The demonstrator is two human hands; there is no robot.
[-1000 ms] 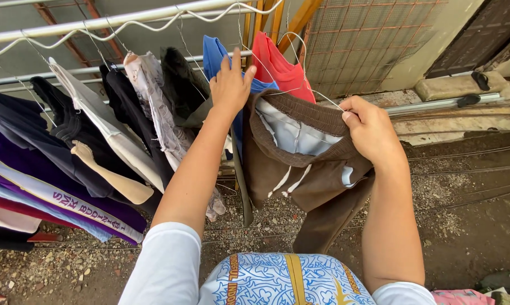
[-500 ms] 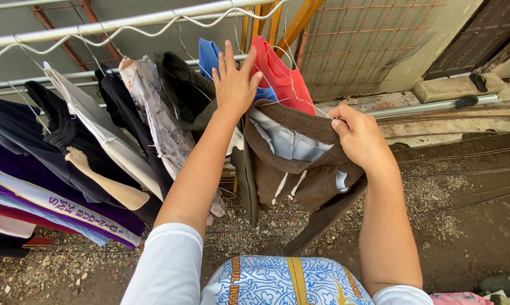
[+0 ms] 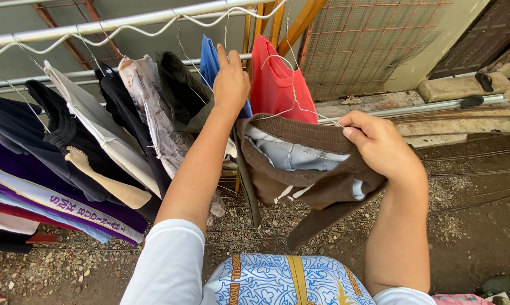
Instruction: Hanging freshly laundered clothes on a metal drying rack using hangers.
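i am putting the brown pants on the wire hanger, and it looks about half done, because the waist is on the hanger but the pants are not up on the metal rail with the other clothes yet. my right hand has its fingers closed tight on the brown waist and the hanger, just in front of the red shirt. my left hand is up high with its fingers open and flat, touching the blue shirt beside the hanger hook.
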